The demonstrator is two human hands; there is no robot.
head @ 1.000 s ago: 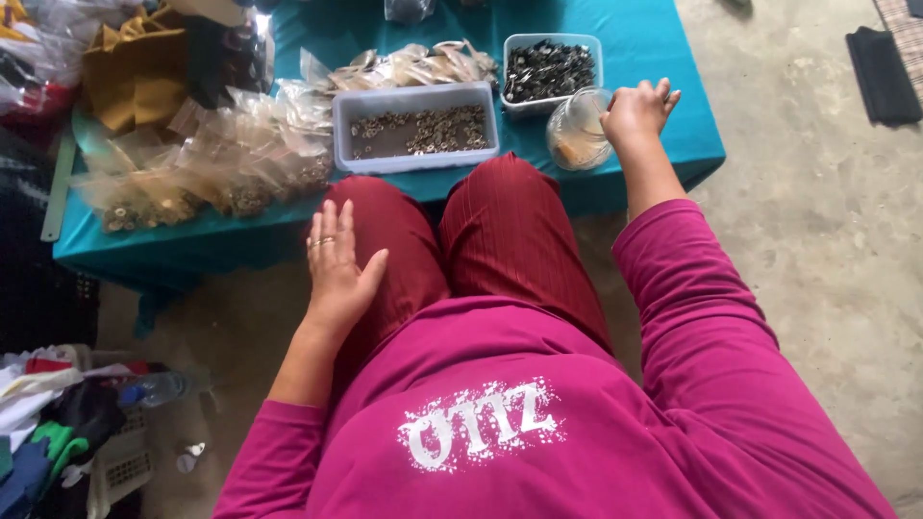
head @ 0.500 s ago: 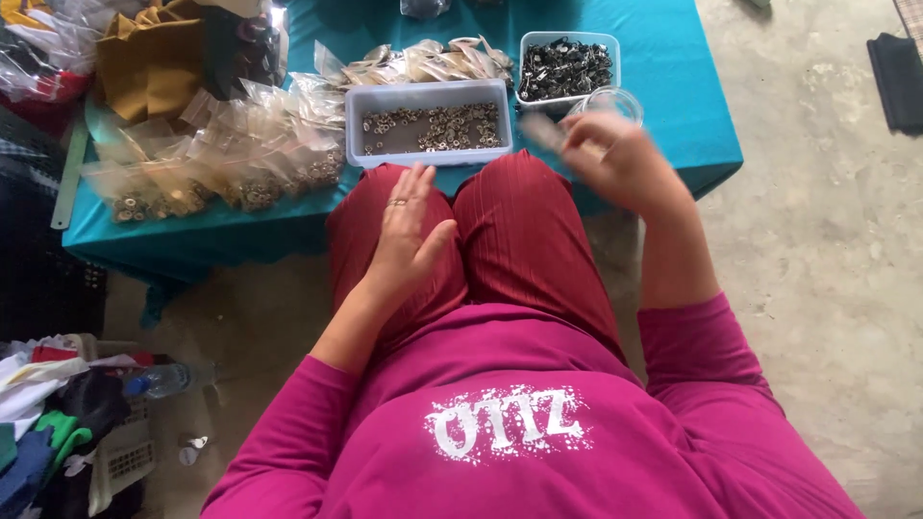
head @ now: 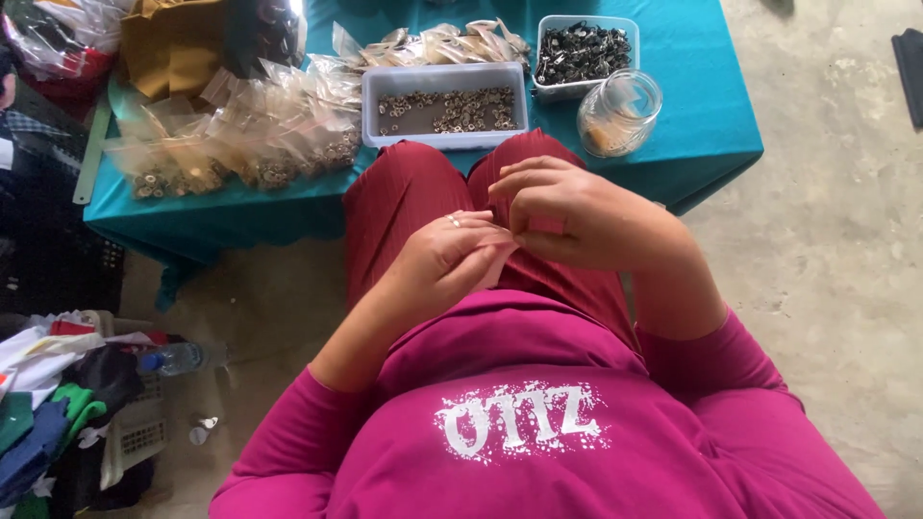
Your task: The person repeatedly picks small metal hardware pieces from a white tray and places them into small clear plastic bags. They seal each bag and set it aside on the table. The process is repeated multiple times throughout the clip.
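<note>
Both hands are off the table now and meet over my lap: left hand [head: 452, 255] and right hand [head: 567, 211] pinch a small clear bag [head: 500, 261], near the tray of rings [head: 445, 104].

Bare grey concrete floor [head: 827, 250] spreads to the right of the fingers and beneath them. Ahead of them stands a low table under a teal cloth [head: 702, 125]. Daylight falls evenly; clothes [head: 48, 404] heap far left.

A glass jar [head: 619, 112], two plastic tubs and heaped clear bags [head: 240, 135] sit on the teal table [head: 702, 144].
</note>
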